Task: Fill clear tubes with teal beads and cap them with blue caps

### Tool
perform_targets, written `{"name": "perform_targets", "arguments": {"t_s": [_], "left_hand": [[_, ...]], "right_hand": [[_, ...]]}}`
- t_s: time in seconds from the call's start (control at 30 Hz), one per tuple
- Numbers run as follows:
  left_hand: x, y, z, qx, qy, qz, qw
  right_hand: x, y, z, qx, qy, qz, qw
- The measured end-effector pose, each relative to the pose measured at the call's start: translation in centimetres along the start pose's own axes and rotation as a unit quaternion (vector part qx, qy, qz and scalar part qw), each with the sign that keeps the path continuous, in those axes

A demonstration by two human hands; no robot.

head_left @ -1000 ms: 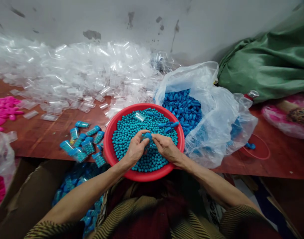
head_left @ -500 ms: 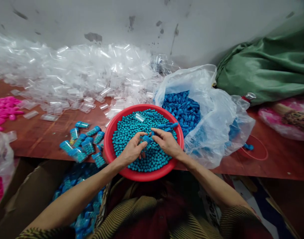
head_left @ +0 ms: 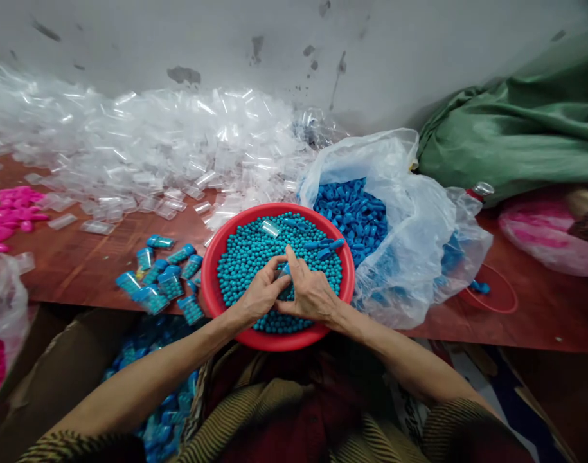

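Left hand [head_left: 263, 289]: fingers and thumb pinched on a small blue-topped container [head_left: 285, 271]. Right hand [head_left: 310, 290]: half-cupped beside it, forefinger extended; grip cannot be told. Container lies between the hands, near both; long axis hidden. Beneath: turquoise beads [head_left: 245, 257] in a red basin [head_left: 211, 276] on the bench [head_left: 72, 270].

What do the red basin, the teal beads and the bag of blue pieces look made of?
Red basin: probably plastic, semi-gloss; the rim is smooth and evenly coloured.
Teal beads: likely plastic with a slight sheen; they're uniform and rounded, but a coated material is possible.
Bag: apparently thin, glossy plastic film; it's translucent and crinkled.
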State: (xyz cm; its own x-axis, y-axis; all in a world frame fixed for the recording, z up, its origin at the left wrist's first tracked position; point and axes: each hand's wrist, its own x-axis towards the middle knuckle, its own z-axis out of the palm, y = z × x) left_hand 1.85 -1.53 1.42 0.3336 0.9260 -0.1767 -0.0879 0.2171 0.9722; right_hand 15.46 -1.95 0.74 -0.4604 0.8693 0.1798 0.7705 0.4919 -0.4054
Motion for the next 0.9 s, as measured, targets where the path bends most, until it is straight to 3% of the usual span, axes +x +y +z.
{"name": "perform_targets", "arguments": {"t_s": [0.23, 0.53, 0.67, 0.9], "left_hand": [[0.0, -0.9, 0.7, 0.018, 0.069, 0.006, 0.997], [0.1, -0.6, -0.4, -0.111, 0.05, 0.019, 0.992], [-0.1, -0.8, -0.8, -0.092, 0.055, -0.005, 0.994], [-0.2, -1.5, -1.2, 0.037, 0.122, 0.058, 0.99]], "right_hand": [[0.1, -0.6, 0.6, -0.022, -0.029, 0.013, 0.999], [0.2, 1.7, -0.1, 0.209, -0.007, -0.019, 0.978], [0.0, 1.8, 0.0, 0.146, -0.027, -0.032, 0.988], [1.0, -0.5, -0.1, 0.012, -0.042, -0.037, 0.998]]}}
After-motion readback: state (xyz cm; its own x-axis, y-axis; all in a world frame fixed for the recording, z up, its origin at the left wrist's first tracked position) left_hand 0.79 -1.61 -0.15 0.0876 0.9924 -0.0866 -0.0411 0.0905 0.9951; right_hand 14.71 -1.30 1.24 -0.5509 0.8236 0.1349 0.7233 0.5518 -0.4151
